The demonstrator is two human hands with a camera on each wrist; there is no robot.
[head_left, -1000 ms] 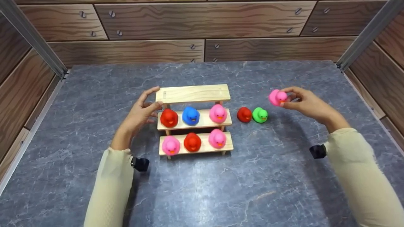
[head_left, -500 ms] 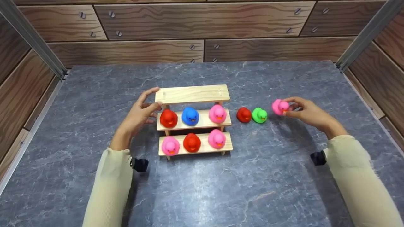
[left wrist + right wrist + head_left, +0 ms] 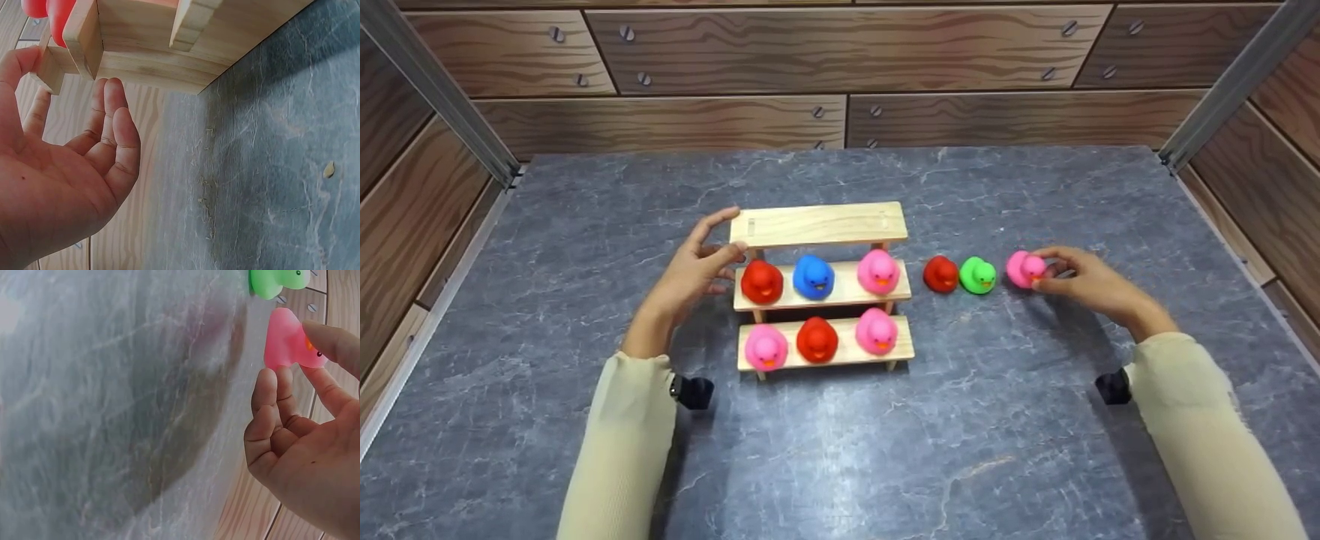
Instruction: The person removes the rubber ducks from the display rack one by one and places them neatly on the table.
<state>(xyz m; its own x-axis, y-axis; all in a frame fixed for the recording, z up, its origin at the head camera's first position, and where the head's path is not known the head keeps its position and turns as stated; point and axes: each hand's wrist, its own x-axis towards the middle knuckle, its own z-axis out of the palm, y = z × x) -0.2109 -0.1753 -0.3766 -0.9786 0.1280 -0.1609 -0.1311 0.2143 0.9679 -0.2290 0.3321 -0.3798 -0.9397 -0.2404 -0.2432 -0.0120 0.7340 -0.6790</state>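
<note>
A three-tier wooden display stand [image 3: 817,223] stands left of the table's middle. My left hand [image 3: 688,271] grips the left end of its top board, thumb at the front edge and index finger at the back; the other fingers hang free beside it in the left wrist view. My right hand [image 3: 1091,285] pinches a pink rubber duck [image 3: 1024,269] between thumb and fingers, low over the table at right. In the right wrist view this duck [image 3: 284,340] is beside a green duck [image 3: 277,281]. A red duck [image 3: 941,274] sits just left of the green one.
On the middle tier are a red duck [image 3: 762,282], a blue duck [image 3: 814,277] and a pink duck [image 3: 878,272]. The bottom tier bears two pink ducks around a red duck [image 3: 817,340]. Wood-patterned walls [image 3: 840,52] enclose the grey marbled table [image 3: 840,457].
My right hand has lowered the pink duck toward the front, into line with the green and red ducks. The left hand keeps its place at the stand.
</note>
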